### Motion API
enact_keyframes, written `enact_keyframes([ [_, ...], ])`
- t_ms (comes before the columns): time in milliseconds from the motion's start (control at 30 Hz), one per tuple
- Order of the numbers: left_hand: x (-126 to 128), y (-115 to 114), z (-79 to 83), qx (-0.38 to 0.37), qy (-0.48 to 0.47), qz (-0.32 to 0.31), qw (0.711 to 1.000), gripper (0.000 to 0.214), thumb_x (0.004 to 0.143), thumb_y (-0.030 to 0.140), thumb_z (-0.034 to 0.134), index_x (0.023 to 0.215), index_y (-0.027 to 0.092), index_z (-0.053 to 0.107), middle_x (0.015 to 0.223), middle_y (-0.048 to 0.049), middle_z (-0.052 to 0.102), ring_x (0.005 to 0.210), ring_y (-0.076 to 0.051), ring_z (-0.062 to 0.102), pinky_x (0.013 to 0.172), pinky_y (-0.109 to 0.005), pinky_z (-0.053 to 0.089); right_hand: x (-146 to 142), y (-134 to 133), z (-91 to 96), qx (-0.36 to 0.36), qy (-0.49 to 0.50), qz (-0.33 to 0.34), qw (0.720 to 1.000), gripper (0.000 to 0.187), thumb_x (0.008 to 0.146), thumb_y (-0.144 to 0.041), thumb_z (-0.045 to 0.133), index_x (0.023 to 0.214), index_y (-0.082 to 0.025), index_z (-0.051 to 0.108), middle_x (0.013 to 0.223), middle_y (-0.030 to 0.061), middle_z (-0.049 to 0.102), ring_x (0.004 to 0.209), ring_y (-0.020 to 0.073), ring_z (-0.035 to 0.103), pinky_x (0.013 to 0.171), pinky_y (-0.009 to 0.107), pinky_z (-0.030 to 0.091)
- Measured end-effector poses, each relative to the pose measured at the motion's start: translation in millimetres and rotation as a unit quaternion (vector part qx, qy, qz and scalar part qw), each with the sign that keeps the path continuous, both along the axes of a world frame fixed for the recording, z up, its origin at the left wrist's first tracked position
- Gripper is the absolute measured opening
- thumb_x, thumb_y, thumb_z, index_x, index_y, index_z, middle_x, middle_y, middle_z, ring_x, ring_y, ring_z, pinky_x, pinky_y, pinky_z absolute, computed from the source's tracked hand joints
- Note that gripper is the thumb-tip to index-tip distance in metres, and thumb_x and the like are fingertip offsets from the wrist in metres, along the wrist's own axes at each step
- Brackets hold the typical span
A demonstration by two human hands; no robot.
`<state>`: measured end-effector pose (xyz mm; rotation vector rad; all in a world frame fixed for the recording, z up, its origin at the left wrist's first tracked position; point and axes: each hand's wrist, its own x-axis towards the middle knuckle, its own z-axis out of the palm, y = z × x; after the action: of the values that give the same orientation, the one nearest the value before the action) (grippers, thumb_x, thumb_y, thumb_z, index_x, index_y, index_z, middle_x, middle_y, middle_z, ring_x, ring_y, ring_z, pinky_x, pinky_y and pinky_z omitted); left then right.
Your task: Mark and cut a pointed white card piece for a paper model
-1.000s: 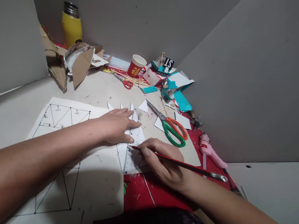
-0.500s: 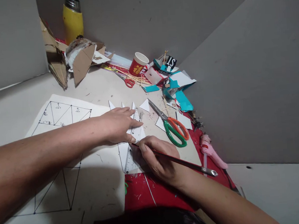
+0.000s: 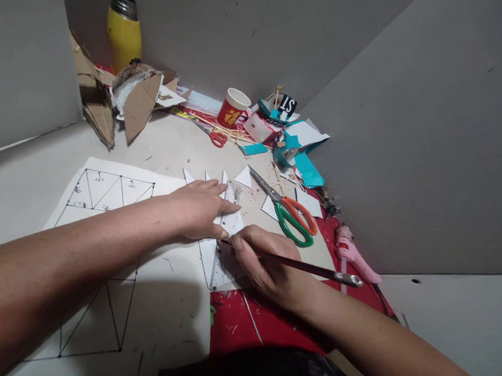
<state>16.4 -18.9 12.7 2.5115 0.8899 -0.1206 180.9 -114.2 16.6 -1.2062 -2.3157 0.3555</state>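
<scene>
My left hand (image 3: 201,208) lies flat with fingers stretched out, pressing a clear triangular ruler (image 3: 222,264) onto a white paper piece. My right hand (image 3: 267,264) is closed round a thin red pencil (image 3: 299,265), whose tip touches the paper at the ruler's edge just below my left thumb. A large white sheet with drawn triangles (image 3: 105,192) lies under my left forearm.
Green-and-orange scissors (image 3: 289,211) lie just right of my hands among white paper triangles (image 3: 244,177). A pink tool (image 3: 356,255) lies on red paper at the right. Farther back are small red scissors (image 3: 215,138), a red cup (image 3: 232,109), teal scraps (image 3: 305,170), cardboard pieces (image 3: 136,107) and a yellow flask (image 3: 123,36).
My right hand and the pencil have slid a little up along the ruler's edge toward my left thumb. My left hand has stayed in place.
</scene>
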Motion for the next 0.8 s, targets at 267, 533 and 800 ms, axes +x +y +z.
enact_keyframes([
  [267,0.5,-0.4,1.6,0.004,0.006,0.001,1.000,0.066,0.086,0.041,0.066,0.147,0.030,0.044,0.164,-0.0116,0.017,0.150,-0.035,0.014,0.119,-0.050,0.018,-0.5,1.5,0.0,-0.005,0.008,0.000,1.000,0.026,0.094,-0.015,0.046,0.070,-0.022,0.045,0.057,-0.0045,0.045,0.049,0.0096,0.041,0.048,0.022,0.035],
  [533,0.4,-0.5,1.6,0.001,0.009,0.001,1.000,0.067,0.087,0.045,0.065,0.148,0.030,0.043,0.165,-0.0125,0.015,0.151,-0.034,0.013,0.119,-0.048,0.016,-2.0,1.0,2.1,-0.024,0.020,0.010,0.999,0.027,0.095,-0.015,0.046,0.069,-0.022,0.041,0.058,-0.0057,0.040,0.049,0.0087,0.038,0.048,0.022,0.033],
  [800,0.7,-0.9,0.7,0.007,0.012,0.002,1.000,0.067,0.087,0.046,0.065,0.148,0.030,0.042,0.165,-0.0114,0.016,0.151,-0.033,0.013,0.119,-0.047,0.017,-4.5,-2.3,3.6,-0.034,0.024,0.019,0.999,0.027,0.095,-0.014,0.046,0.069,-0.021,0.041,0.060,-0.0059,0.039,0.050,0.0086,0.036,0.050,0.022,0.031],
])
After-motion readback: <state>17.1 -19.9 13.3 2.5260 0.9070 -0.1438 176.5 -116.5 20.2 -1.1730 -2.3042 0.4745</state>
